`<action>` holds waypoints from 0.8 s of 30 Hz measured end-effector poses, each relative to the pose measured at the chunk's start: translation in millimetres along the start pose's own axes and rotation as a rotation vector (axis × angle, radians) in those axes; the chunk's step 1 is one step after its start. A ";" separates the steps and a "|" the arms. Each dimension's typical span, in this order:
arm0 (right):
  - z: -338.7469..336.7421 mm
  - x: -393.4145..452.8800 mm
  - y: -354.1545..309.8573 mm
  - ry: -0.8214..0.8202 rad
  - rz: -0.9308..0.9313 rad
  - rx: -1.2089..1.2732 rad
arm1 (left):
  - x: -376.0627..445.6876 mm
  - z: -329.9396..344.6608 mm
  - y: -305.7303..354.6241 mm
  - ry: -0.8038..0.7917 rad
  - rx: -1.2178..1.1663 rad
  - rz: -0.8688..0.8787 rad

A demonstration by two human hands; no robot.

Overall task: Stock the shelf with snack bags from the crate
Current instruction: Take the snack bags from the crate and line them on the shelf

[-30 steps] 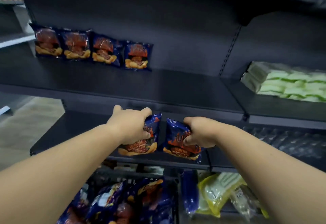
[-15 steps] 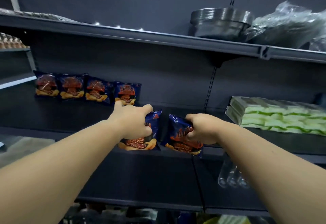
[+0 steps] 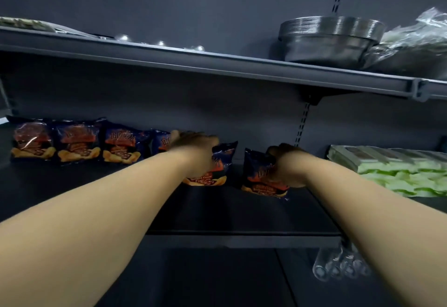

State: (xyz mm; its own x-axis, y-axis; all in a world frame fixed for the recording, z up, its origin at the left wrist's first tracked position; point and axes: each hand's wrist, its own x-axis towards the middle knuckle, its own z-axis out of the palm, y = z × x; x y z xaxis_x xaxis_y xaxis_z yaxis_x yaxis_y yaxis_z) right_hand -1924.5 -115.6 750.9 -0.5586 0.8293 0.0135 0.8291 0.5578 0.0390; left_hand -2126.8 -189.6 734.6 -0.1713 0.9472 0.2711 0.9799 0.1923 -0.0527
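The left hand (image 3: 193, 148) grips a blue snack bag (image 3: 219, 161) upright, its gap in the back row (image 3: 77, 143) lying just ahead of its knuckles, while the right hand (image 3: 286, 166) clasps a second bag (image 3: 260, 173) alongside, nearer the shelf (image 3: 242, 212) front.

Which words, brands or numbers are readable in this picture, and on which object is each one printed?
No text reads with certainty.
Snack bags standing on the shelf: an orange logo, too blurred to quote.
Bag in the left hand: logo and lower line blurred, partly covered.
Bag in the right hand: the same, unreadable.
Green and white packs: no legible print.
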 end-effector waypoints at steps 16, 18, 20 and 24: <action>22.9 160.2 39.3 -0.024 -0.089 -0.009 | 127.7 51.3 -13.3 -0.077 -0.057 -0.118; 26.5 174.7 41.2 -0.031 -0.106 0.023 | 137.0 55.1 -15.3 -0.100 -0.032 -0.140; 28.7 185.3 38.6 -0.059 -0.124 0.040 | 144.2 59.4 -19.1 -0.139 -0.034 -0.161; 34.9 200.0 31.5 -0.098 -0.147 0.054 | 152.5 70.7 -28.1 -0.195 -0.059 -0.188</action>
State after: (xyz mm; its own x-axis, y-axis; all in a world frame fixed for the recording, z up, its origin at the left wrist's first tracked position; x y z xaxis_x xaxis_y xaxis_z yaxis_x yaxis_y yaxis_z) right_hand -2009.1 69.0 719.9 -0.6709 0.7365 -0.0859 0.7403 0.6719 -0.0208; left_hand -2187.6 -32.4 709.5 -0.3614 0.9289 0.0807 0.9324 0.3593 0.0389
